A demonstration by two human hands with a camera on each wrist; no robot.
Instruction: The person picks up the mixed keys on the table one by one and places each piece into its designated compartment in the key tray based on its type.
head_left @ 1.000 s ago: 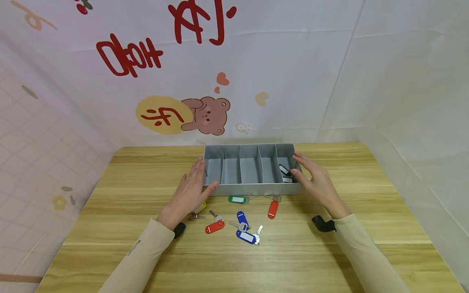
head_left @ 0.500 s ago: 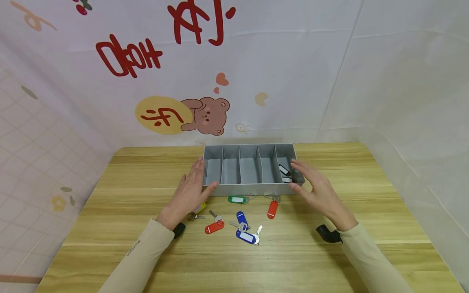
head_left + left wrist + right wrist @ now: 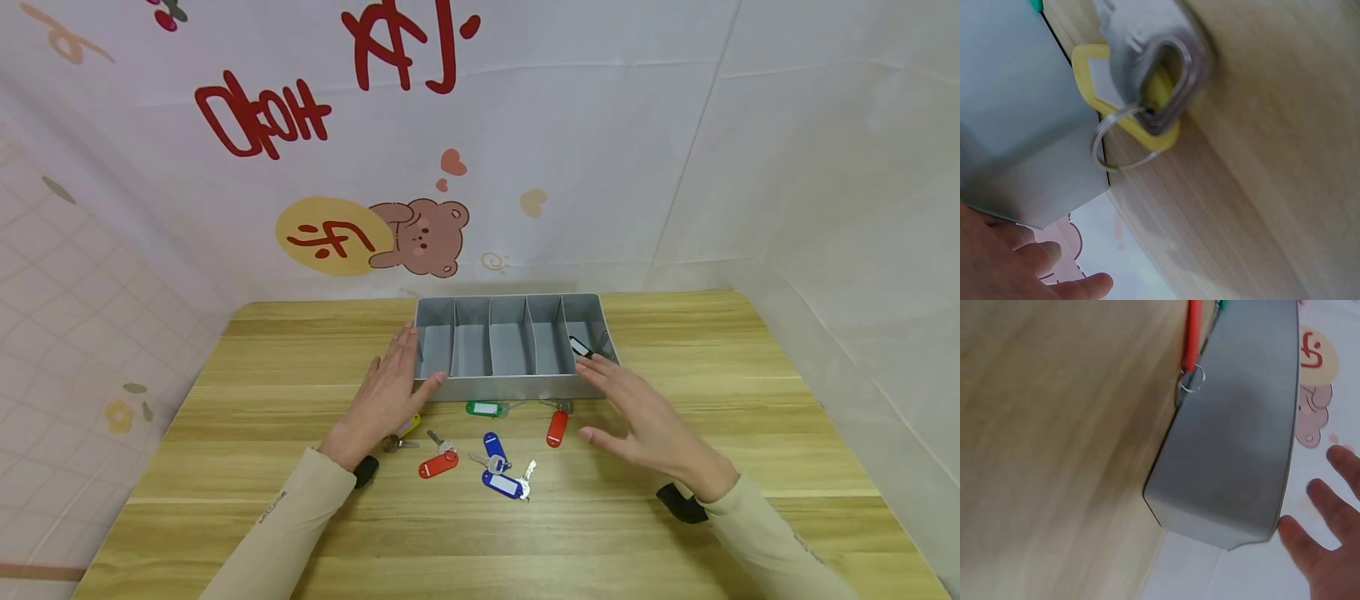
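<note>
A grey tray [image 3: 510, 388] with several compartments stands at the back of the table. Straight fingers of my left hand [image 3: 382, 400] lie along its left end, thumb at the front rim. My right hand [image 3: 656, 425] is over the front right corner, fingers extended and holding nothing, partly hiding the rightmost compartment. In that compartment lies a black-framed key tag [image 3: 580, 347]. In front of the tray are keys with a green tag [image 3: 484, 409], a red tag [image 3: 557, 429], another red tag [image 3: 438, 465] and two blue tags [image 3: 502, 485]. A yellow tag [image 3: 1088, 75] with its key lies beside my left hand.
The wooden table [image 3: 480, 550] carries everything. A printed white cloth [image 3: 600, 125] hangs right behind the table, and more cloth bounds both sides. Black wrist devices [image 3: 682, 504] sit under both forearms.
My right hand has drawn back from the tray's right compartment toward the front, its fingers now straighter and thumb clear of the rim. My left hand has stayed in place.
</note>
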